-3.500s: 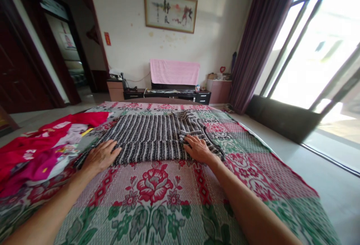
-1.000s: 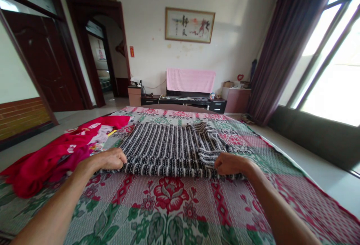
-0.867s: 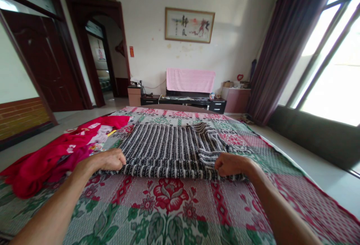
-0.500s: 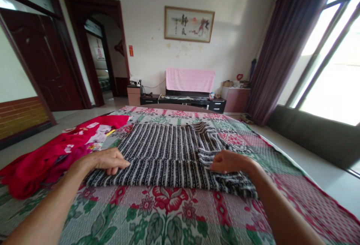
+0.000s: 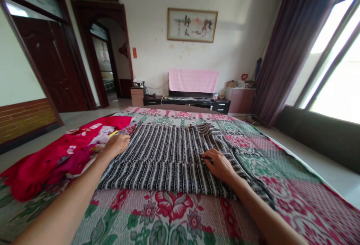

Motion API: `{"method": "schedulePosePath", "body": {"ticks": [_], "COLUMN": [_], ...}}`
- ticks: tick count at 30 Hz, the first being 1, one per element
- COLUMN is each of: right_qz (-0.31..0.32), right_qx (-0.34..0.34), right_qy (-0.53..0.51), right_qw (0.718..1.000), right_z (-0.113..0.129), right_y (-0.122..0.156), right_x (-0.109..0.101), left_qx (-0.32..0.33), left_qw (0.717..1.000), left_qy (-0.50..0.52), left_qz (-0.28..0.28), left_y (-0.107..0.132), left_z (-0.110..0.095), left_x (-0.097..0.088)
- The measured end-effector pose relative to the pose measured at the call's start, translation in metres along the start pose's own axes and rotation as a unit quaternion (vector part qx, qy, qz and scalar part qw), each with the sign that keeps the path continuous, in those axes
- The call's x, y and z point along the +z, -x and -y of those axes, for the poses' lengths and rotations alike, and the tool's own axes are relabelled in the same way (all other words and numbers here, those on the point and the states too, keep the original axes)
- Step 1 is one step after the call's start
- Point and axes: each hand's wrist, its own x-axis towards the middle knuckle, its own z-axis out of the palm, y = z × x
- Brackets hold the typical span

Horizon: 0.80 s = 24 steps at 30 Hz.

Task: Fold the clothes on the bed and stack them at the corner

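Note:
A black-and-white striped knit garment (image 5: 165,147) lies spread on a flowered cloth, with a crosswise fold line near its front part. My left hand (image 5: 119,144) is closed at the garment's upper left edge; its fingertips are partly hidden. Over the right part of the garment, my right hand (image 5: 218,164) rests palm down, its fingers slightly bent and lying on the fabric. Beyond that hand, the right side of the garment is rumpled and reaches toward the front right.
Red and purple clothes (image 5: 59,155) lie heaped on the left. The flowered cloth (image 5: 171,207) covers the broad surface. Farther back are a low black cabinet (image 5: 154,101), a pink cloth (image 5: 194,80) and a framed picture (image 5: 192,24). A dark curtain (image 5: 292,46) hangs on the right.
My left hand has moved away from me along the garment's left edge. My right hand has shifted slightly left and loosened. The bunched right side of the garment now lies flatter and farther out.

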Motion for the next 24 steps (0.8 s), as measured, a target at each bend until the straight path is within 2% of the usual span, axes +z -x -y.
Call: {"method": "schedulePosePath", "body": {"ticks": [6,13,16,21,24], "right_qz": [-0.016,-0.012,-0.010,-0.006,-0.003], "right_qx": [0.020,0.024,0.023,0.024,0.025], "right_qy": [0.000,0.011,0.013,0.016,0.014], "right_qw": [1.000,1.000,1.000,1.000,1.000], "right_z": [0.000,0.000,0.001,0.003,0.005], "right_y": [0.002,0.001,0.000,0.001,0.001], "right_x": [0.004,0.004,0.004,0.004,0.001], "left_qx": [-0.013,-0.044,-0.032,-0.017,-0.019], "left_qw": [1.000,0.998,0.999,0.997,0.996], "left_qy": [-0.008,-0.005,0.021,0.072,0.091], "left_qz": [0.004,-0.038,-0.032,0.016,0.004], "left_y": [-0.038,-0.040,-0.042,-0.048,-0.050], "left_z": [-0.020,-0.015,-0.012,-0.008,-0.010], "left_x": [0.030,0.064,0.066,0.057,0.054]}}
